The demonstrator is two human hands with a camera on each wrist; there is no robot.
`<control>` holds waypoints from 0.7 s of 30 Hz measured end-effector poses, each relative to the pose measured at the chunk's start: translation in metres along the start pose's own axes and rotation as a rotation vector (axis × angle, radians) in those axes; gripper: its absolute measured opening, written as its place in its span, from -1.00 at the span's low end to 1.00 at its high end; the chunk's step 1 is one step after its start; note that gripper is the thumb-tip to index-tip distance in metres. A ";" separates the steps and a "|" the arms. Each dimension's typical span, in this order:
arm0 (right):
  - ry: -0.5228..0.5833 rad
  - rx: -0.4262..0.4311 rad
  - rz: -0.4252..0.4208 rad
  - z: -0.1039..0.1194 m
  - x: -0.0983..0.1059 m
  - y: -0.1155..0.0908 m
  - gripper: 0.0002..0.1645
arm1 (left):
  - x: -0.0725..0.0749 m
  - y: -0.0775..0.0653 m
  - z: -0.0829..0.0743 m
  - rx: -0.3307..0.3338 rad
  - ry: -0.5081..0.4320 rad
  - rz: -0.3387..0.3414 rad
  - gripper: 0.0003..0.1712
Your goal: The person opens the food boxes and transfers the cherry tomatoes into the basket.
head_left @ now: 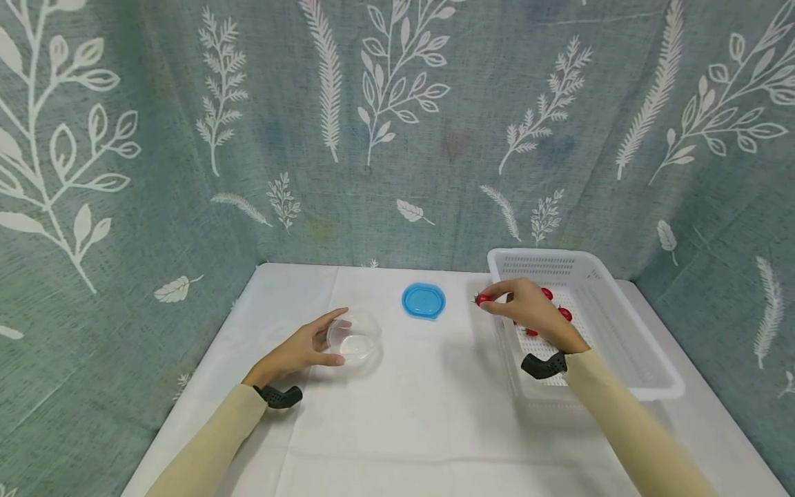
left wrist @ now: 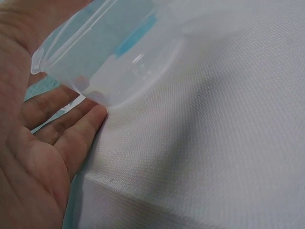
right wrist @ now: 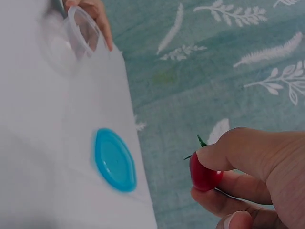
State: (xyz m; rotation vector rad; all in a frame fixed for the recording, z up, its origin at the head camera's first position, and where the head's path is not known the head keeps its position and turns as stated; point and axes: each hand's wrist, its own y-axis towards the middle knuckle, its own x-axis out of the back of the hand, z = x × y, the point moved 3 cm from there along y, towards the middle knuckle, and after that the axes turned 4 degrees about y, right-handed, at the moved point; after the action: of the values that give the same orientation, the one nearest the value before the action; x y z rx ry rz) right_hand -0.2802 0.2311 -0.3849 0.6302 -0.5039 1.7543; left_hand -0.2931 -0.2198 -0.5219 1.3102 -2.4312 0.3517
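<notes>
At the left of the table a clear round plastic container [head_left: 354, 338] stands with its mouth up. My left hand [head_left: 306, 348] holds it from the left, thumb on the near side and fingers on the far side; in the left wrist view the fingertips [left wrist: 97, 112] meet its lower wall. Between thumb and fingers my right hand [head_left: 528, 307] pinches a red cherry tomato [right wrist: 205, 174] with a green stem. That hand is raised over the left edge of a white plastic basket [head_left: 646, 345]. Several more cherry tomatoes [head_left: 564, 314] lie in the basket, partly hidden by the hand.
A blue plastic lid [head_left: 424, 301] lies flat towards the back of the table, between the container and the basket. White cloth [head_left: 397, 428] covers the table. A green leaf-patterned curtain [head_left: 373, 207] hangs behind it and along both sides.
</notes>
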 end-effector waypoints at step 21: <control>0.000 -0.120 -0.062 -0.057 0.034 -0.037 -0.55 | 0.003 0.002 0.004 -0.013 0.038 0.012 0.24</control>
State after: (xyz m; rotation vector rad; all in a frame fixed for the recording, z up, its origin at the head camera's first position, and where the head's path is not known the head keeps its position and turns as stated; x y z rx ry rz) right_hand -0.2605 0.3019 -0.4060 0.5559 -0.5796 1.6529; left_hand -0.2974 -0.2224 -0.5245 1.2723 -2.4071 0.3594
